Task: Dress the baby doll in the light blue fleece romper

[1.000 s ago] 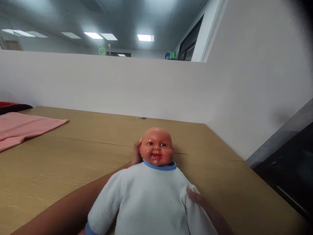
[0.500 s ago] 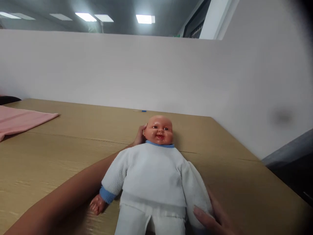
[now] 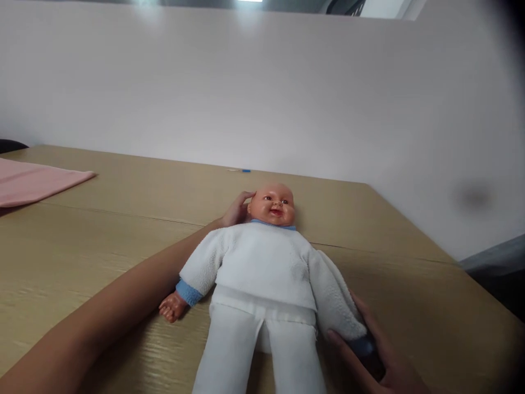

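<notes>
Left hand (image 3: 237,212): cupped against the head of the doll (image 3: 262,262), at 9 o'clock of the face; fingers (image 3: 246,195) curved up onto the crown; forearm stretched across the table from 7 o'clock.
Right hand (image 3: 383,364): at 4 o'clock of the doll, closed round the end of the sleeve on that side; blue cuff just showing inside the grip.
Hands together: well apart, one at the head, one at the sleeve end.
Doll: flat on its back on the table (image 3: 102,235), head toward 12 o'clock, legs toward 6 o'clock and cut off by the lower edge; white fleece top and trousers, blue collar and cuffs; bare hand of the free arm resting on the wood at 8 o'clock.
Pink cloth (image 3: 36,183): spread on the table far out at 10 o'clock, well apart from the doll.
Small blue-tipped item (image 3: 241,171): at 12 o'clock beyond the head, near the far edge; too small to identify.
White partition (image 3: 262,93): upright along the far edge of the table, from 9 round to 3 o'clock.
</notes>
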Available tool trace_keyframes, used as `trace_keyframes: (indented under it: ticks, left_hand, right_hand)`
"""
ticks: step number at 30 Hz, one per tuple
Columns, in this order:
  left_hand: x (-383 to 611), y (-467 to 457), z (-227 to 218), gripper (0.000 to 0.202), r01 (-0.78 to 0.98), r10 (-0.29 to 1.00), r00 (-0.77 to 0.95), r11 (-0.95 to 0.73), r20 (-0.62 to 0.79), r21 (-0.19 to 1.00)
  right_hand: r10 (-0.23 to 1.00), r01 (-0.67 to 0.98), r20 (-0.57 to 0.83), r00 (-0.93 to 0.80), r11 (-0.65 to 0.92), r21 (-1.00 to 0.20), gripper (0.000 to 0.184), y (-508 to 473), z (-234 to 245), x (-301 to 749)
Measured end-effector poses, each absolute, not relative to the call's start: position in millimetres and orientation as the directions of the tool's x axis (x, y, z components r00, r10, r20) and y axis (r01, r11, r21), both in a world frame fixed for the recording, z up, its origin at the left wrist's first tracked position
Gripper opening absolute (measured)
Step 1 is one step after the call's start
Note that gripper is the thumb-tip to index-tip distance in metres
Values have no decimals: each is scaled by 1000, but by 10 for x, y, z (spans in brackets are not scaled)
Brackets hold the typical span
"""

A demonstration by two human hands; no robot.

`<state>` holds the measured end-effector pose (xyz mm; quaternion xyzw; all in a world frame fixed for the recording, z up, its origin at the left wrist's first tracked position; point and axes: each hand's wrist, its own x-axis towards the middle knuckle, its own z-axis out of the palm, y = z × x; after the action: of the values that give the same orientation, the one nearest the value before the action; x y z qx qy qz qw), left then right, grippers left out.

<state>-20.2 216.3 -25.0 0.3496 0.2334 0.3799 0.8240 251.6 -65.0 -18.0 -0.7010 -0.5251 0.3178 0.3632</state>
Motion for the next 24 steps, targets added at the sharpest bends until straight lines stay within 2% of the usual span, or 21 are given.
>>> trace_keyframes:
  ticks: [9, 24]
  left_hand:
    - [-131, 2122, -193, 57, -480, 832, 547, 399, -90, 781]
    - [-156, 2097, -267, 48, -537, 866, 498, 346, -42, 770]
  right_hand:
    - [988, 560, -95, 122, -147, -815, 89, -604, -153, 2663]
    - [993, 565, -94, 73, -119, -817, 91, -566, -30, 2566]
